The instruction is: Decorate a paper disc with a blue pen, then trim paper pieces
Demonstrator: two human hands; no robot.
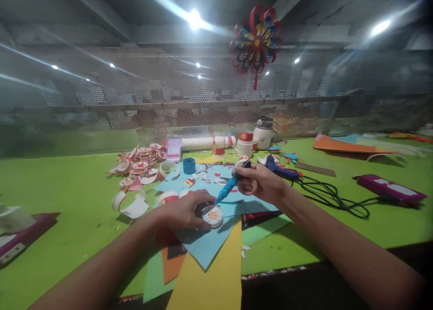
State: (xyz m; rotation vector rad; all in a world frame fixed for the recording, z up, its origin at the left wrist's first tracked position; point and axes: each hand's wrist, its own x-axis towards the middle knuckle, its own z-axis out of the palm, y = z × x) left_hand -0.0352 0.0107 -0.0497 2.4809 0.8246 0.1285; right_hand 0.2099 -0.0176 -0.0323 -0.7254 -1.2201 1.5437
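Note:
My left hand (189,211) is closed round the edge of a small round white disc (212,216), thumb on the near side and fingers on the far side. An orange sun-like pattern fills the disc's middle, with blue marks around it. In my right hand (259,179) is a blue pen (227,189) with a dark upper end. It slants down to the left, its tip at the disc's far rim; whether it touches I cannot tell. Light-blue paper sheets (206,251) lie beneath both hands, over yellow paper (209,287).
Decorated discs (140,161) are heaped at the back left, near curled white strips (130,204) and a blue tape roll (189,166). A blue glue gun (280,169) and black cord lead to a purple power strip (389,188). A bottle (263,133) stands at the back.

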